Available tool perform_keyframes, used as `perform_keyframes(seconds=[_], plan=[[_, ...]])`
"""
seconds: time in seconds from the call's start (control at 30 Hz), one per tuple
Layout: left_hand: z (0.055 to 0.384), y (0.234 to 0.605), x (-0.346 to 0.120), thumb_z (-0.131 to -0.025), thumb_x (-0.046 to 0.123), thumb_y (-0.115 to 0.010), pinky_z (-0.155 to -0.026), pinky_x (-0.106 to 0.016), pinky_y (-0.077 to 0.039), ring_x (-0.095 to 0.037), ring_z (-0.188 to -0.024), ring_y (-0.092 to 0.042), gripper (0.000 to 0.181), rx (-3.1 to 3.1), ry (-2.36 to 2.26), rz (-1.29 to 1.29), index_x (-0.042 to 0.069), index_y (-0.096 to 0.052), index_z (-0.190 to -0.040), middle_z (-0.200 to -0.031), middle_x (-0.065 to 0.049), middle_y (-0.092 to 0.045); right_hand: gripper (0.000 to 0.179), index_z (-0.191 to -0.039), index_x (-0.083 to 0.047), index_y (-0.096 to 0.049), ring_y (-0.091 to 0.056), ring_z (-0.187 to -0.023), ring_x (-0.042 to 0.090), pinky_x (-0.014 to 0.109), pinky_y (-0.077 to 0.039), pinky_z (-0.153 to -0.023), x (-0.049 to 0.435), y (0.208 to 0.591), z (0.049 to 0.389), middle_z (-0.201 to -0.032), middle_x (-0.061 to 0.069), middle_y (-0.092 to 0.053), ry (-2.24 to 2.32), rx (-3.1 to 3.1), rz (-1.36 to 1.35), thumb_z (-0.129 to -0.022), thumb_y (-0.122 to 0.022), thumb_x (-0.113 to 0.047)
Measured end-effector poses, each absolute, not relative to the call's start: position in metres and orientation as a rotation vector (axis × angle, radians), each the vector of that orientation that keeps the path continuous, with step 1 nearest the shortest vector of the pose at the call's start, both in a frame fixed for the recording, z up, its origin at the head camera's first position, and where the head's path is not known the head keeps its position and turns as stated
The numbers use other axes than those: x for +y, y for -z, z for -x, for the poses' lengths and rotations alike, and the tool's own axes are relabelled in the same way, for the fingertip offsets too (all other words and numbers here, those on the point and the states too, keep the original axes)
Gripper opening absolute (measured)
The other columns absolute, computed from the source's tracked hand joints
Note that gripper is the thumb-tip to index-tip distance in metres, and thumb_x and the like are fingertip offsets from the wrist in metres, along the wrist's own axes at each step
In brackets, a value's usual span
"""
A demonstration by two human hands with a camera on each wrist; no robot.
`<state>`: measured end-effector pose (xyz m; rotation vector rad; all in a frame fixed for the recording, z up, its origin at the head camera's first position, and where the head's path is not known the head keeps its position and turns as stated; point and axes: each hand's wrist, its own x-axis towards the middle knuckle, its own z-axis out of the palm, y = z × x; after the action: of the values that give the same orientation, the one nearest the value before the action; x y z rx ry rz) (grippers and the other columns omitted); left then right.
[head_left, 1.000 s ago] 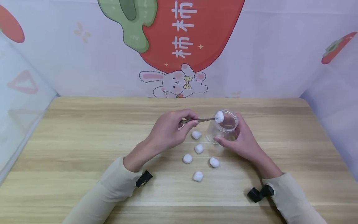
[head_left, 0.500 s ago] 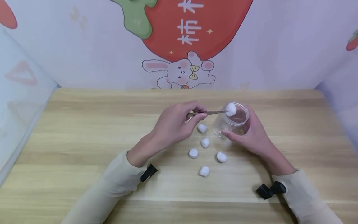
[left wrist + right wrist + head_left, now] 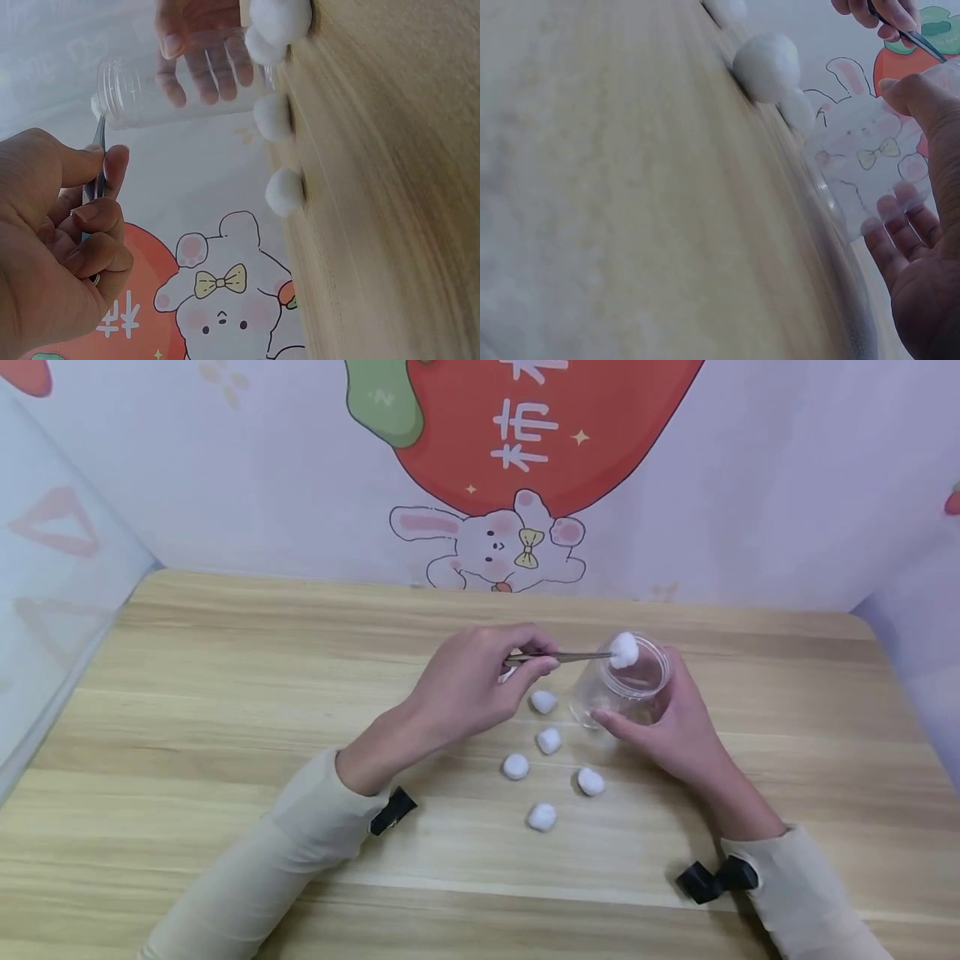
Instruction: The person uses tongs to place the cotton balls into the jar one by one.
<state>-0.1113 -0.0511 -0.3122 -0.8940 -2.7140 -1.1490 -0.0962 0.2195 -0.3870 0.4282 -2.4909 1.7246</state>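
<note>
My left hand [image 3: 468, 693] pinches a pair of metal tweezers [image 3: 576, 657] between thumb and fingers. At the tweezers' tips is a white cotton ball [image 3: 625, 650], over the mouth of a clear jar [image 3: 600, 693]. My right hand [image 3: 684, 722] grips that jar from the right side, thumb in front and fingers behind. The jar's open rim faces up; no cotton can be made out inside. In the left wrist view the cotton ball [image 3: 96, 105] shows at the rim, partly hidden. Left of the jar and in front of it lie several loose cotton balls [image 3: 549, 741].
The wooden table [image 3: 225, 710] runs back to a printed cloth wall [image 3: 300, 477] with a rabbit picture. One white ball [image 3: 507, 674] is mostly hidden behind my left hand. Black wrist mounts [image 3: 718, 878] stick out from both sleeves.
The head view has shifted, so the whole scene sits further up and to the right. Both hands keep their holds, and the cotton ball stays at the jar's mouth.
</note>
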Motion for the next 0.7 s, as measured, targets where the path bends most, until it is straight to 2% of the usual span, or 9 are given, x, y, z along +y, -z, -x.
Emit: perform_keyframes(seconds=[0.23, 0.43, 0.7], plan=[[0.1094, 0.3071, -0.0493, -0.103, 0.022, -0.071, -0.070, -0.027, -0.049, -0.011, -0.079, -0.061, 0.016, -2.715, 1.144, 0.905, 0.016, -0.078, -0.115, -0.105, 0.005, -0.079, 0.067, -0.133, -0.005, -0.049, -0.062, -0.122, 0.008, 0.013, -0.046, -0.106, 0.2198, 0.3841, 0.0967, -0.127, 0.001, -0.064, -1.712, -2.500, -0.420, -0.079, -0.085, 0.008], [0.1092, 0.3112, -0.0513, -0.102, 0.022, -0.072, -0.072, -0.027, -0.051, -0.010, -0.082, -0.065, 0.015, -2.713, 1.132, 0.883, 0.016, -0.078, -0.114, -0.103, 0.005, -0.079, 0.066, -0.133, -0.004, -0.047, -0.063, -0.123, 0.007, 0.014, -0.044, -0.109, 0.2173, 0.3899, 0.0999, -0.127, 0.006, -0.064, -1.723, -2.526, -0.438, -0.080, -0.086, 0.005], [0.1092, 0.3106, -0.0494, -0.101, 0.022, -0.074, -0.068, -0.028, -0.047, -0.015, -0.076, -0.058, 0.019, -2.704, 1.148, 0.858, 0.015, -0.078, -0.118, -0.103, 0.004, -0.079, 0.069, -0.135, -0.005, -0.047, -0.062, -0.122, 0.008, 0.013, -0.043, -0.109, 0.2251, 0.3882, 0.0984, -0.129, 0.009, -0.064, -1.699, -2.534, -0.431, -0.079, -0.087, 0.004]])
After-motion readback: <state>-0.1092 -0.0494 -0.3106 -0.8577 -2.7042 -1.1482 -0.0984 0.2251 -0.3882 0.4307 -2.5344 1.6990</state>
